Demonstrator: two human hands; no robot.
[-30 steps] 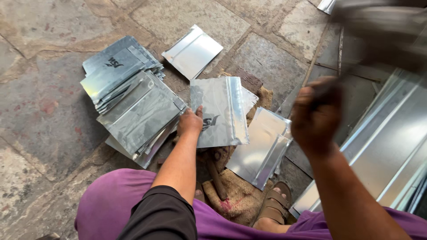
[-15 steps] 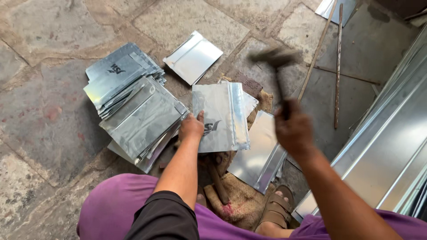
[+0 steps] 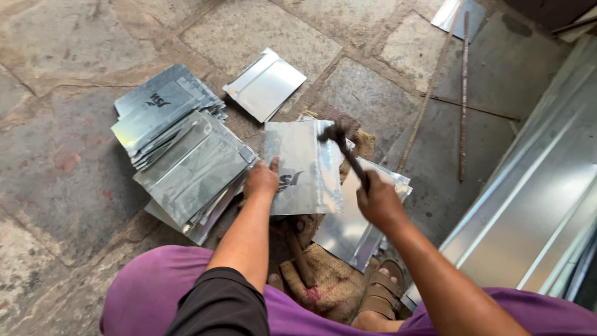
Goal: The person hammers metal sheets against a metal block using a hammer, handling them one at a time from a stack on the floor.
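Here we press our left hand [image 3: 261, 179] flat, fingers released, on the metal sheet [image 3: 303, 168] over the burlap, right hand [image 3: 379, 202] clenched on the hammer [image 3: 344, 151] at its folded edge, many sheets stacked [image 3: 180, 149] alongside.

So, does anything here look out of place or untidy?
Mostly no. The pile of metal sheets left of the left hand is fanned out unevenly, edges askew. One folded sheet lies alone on the stone floor. The right hand grips a hammer.
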